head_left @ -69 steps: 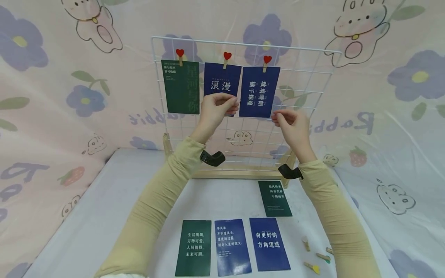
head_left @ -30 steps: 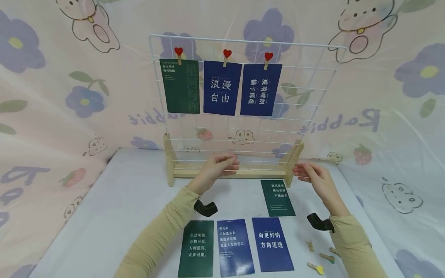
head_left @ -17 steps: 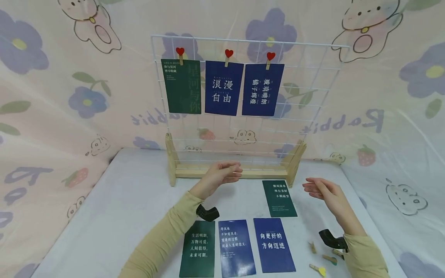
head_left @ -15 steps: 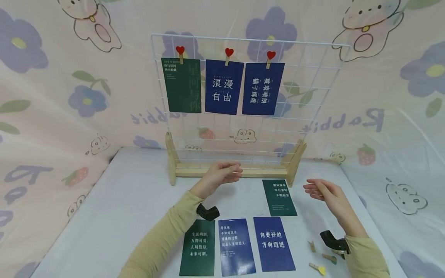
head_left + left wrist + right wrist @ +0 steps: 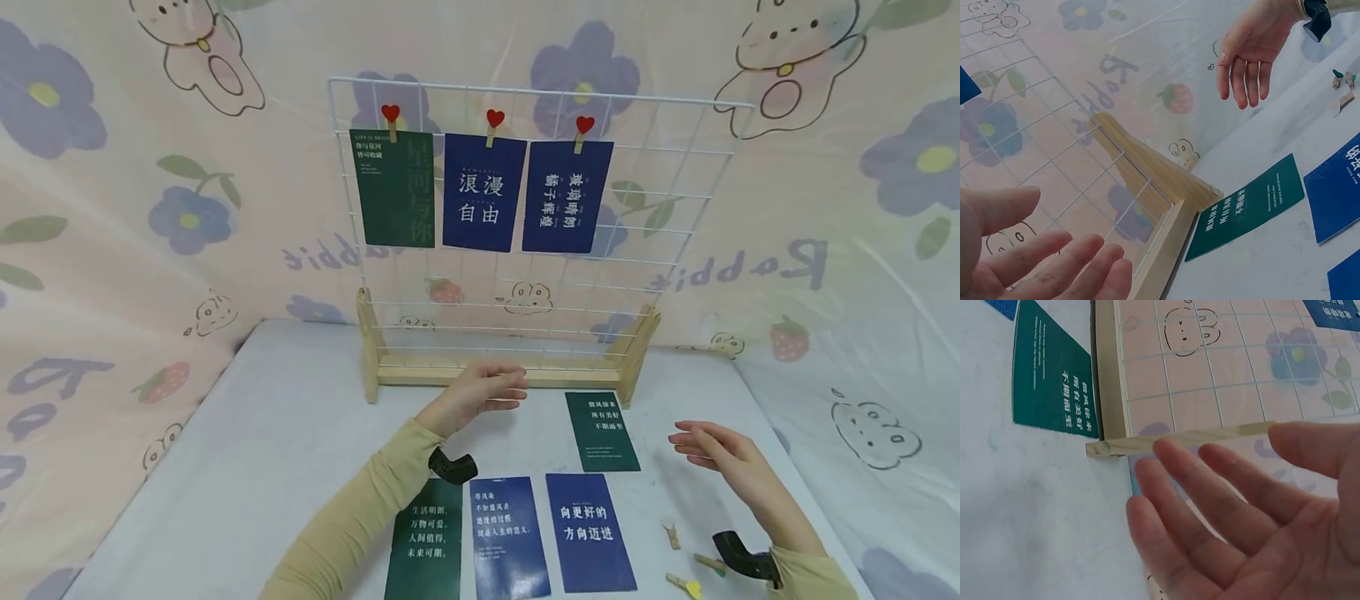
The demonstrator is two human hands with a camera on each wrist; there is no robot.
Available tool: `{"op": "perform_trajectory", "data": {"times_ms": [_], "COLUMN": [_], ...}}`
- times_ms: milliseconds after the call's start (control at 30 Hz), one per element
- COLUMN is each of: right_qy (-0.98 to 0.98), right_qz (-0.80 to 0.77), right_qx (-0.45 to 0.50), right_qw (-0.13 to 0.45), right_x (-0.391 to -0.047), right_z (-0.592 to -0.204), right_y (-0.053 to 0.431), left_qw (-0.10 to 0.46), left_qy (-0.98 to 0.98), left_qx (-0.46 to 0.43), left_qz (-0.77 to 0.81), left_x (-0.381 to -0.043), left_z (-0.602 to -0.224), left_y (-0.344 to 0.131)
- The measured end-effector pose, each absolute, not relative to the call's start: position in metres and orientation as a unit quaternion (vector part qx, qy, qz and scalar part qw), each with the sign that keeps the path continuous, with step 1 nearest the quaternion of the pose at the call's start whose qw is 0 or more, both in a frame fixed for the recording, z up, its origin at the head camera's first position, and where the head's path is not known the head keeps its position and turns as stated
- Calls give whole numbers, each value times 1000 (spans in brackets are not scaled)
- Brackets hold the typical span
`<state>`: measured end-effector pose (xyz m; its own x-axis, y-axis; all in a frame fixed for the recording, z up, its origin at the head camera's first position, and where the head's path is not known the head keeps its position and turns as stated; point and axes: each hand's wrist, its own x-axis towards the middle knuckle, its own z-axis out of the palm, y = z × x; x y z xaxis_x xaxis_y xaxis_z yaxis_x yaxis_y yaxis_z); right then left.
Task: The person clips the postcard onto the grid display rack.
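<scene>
My left hand (image 5: 480, 396) hovers in front of the rack's wooden base, its relaxed fingers holding nothing. To the right, my right hand (image 5: 720, 454) is over the table with loose fingers and a bare palm, as the right wrist view also shows. Between the hands lies a green card (image 5: 602, 432) with white writing. On the white wire grid rack (image 5: 637, 250) hang a green card (image 5: 393, 192), a blue card (image 5: 483, 196) and another blue card (image 5: 567, 200), each under a clothespin with a red heart (image 5: 495, 118).
In a front row lie a green card (image 5: 425, 542), partly behind the left wrist, a blue card (image 5: 510, 542) and another blue card (image 5: 591, 533). Loose clothespins (image 5: 684, 585) lie at the right, one with a yellow heart. A patterned curtain (image 5: 300, 50) stands behind the rack.
Both hands have come down from the hanging cards to low over the table. The right hand has also moved right and nearer, with its fingers loosened. The cards and clothespins stay put.
</scene>
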<state>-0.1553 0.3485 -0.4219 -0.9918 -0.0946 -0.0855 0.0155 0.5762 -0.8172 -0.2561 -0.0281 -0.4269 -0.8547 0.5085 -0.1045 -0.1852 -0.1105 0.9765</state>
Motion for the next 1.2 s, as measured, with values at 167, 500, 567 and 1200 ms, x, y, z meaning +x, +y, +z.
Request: {"op": "perform_trajectory", "data": {"times_ms": [167, 500, 567, 1200], "right_qy": [886, 879, 876, 861], "right_qz": [-458, -462, -465, -470], "right_qx": [-8, 10, 12, 82], "right_qw": [71, 113, 124, 174], "right_x": [-150, -141, -139, -121], "right_z": [-426, -437, -438, -455], "right_y": [354, 357, 359, 373], "left_qw": [255, 287, 294, 349], "left_qy": [626, 603, 594, 511], "left_qx": [129, 82, 79, 2], "left_qz": [726, 739, 745, 786], "left_x": [-257, -258, -258, -260], "left_z": [-430, -450, -454, -480], "left_y": [-23, -7, -4, 17]}}
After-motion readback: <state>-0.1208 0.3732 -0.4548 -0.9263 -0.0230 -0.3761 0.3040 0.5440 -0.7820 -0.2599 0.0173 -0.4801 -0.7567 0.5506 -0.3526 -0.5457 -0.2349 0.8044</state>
